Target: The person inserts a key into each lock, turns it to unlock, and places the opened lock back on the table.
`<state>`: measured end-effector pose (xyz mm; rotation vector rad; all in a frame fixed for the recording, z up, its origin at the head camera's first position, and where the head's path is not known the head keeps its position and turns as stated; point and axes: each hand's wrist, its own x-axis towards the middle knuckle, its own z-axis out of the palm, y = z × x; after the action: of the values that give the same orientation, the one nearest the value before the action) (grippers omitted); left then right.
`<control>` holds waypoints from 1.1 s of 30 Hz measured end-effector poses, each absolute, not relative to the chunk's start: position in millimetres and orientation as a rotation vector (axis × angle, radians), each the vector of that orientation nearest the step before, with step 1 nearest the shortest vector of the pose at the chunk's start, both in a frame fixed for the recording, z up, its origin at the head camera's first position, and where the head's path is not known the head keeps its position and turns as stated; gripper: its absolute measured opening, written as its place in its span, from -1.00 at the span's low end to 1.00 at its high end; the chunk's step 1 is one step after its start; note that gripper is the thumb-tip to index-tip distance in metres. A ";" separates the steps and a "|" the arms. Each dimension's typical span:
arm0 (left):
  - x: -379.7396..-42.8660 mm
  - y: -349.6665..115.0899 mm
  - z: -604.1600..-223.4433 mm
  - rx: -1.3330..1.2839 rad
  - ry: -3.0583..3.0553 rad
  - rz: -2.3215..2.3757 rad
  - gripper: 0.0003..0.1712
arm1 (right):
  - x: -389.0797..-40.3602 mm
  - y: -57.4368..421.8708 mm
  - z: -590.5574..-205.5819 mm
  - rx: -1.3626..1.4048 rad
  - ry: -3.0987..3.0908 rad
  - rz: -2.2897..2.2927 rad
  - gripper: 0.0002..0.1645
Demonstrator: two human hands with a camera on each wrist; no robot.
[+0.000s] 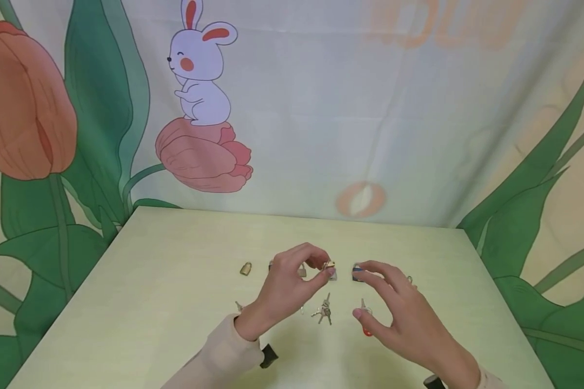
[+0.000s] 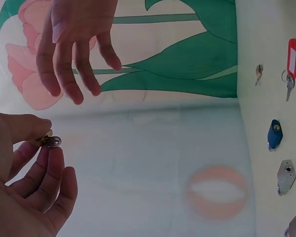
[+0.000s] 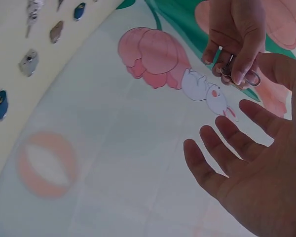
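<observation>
My left hand (image 1: pixel 297 275) is raised over the table and pinches a small set of keys (image 2: pixel 53 141) between thumb and fingers. A gold-coloured part and a silver head with a hole stick out, and a thin metal ring (image 3: pixel 256 79) hangs at the side; the fingers hide the rest. My right hand (image 1: pixel 399 308) hovers to the right of it, fingers spread and gently bent, holding nothing. Beyond the hands, a blue padlock (image 2: pixel 275 135) and a silver padlock (image 2: pixel 286 177) lie on the table. A key with a red tag (image 2: pixel 293 57) partly shows below the right hand.
A brass padlock (image 1: pixel 245 268) lies at the left of the row, and a small brass-coloured item (image 1: pixel 411 280) at the right. Nearer me lie a bunch of keys (image 1: pixel 325 311) and another key (image 1: pixel 239 306). A printed curtain (image 1: pixel 311 119) stands behind the table (image 1: pixel 175 281).
</observation>
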<state>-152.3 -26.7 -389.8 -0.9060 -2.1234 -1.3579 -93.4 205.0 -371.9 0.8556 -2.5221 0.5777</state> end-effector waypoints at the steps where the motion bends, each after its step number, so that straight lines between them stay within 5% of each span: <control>1: -152.9 -25.1 -390.3 -0.903 -2.136 -1.371 -0.88 | -92.3 208.2 -373.7 0.845 -2.550 0.564 -0.30; 33: -229.1 88.1 -430.4 -1.030 -2.762 -1.415 -0.91 | -60.9 264.9 -396.4 0.733 -2.719 0.357 -0.28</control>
<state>-229.1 88.1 -430.4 -1.0302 -2.7623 -1.4149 -60.9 264.9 -396.4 0.7334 -2.7194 0.3575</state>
